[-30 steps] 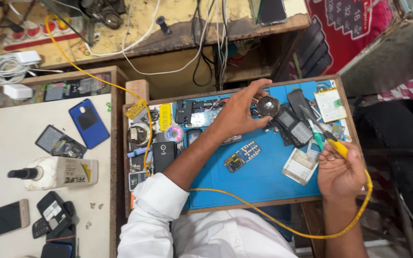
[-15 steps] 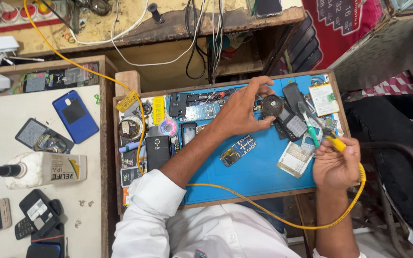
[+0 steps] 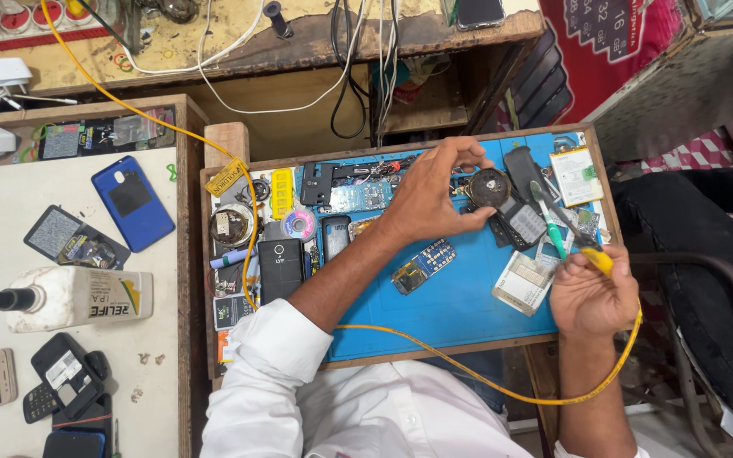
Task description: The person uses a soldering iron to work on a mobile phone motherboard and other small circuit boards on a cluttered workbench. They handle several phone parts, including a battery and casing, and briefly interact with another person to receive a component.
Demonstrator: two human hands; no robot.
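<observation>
My left hand (image 3: 430, 191) reaches over the blue work mat (image 3: 460, 301), its fingertips on a round dark tin (image 3: 489, 187) at the mat's far right. My right hand (image 3: 591, 293) grips a yellow-handled soldering iron (image 3: 597, 257) near the mat's right edge, tip pointing toward the tin. Its yellow cable (image 3: 434, 352) loops back across the mat. A small blue circuit board (image 3: 422, 265) lies below my left wrist. A dark keypad phone (image 3: 523, 222) and a green tool (image 3: 551, 227) lie between my hands.
Phone parts crowd the mat's left and far side, including a black phone (image 3: 282, 267) and a tape roll (image 3: 300, 224). On the white table to the left sit a blue phone (image 3: 132, 202), a white bottle (image 3: 69, 297) and several handsets. Wires hang from the shelf behind.
The view has shifted slightly. My left hand stays on the round tin, and my right hand keeps holding the soldering iron at the mat's right edge.
</observation>
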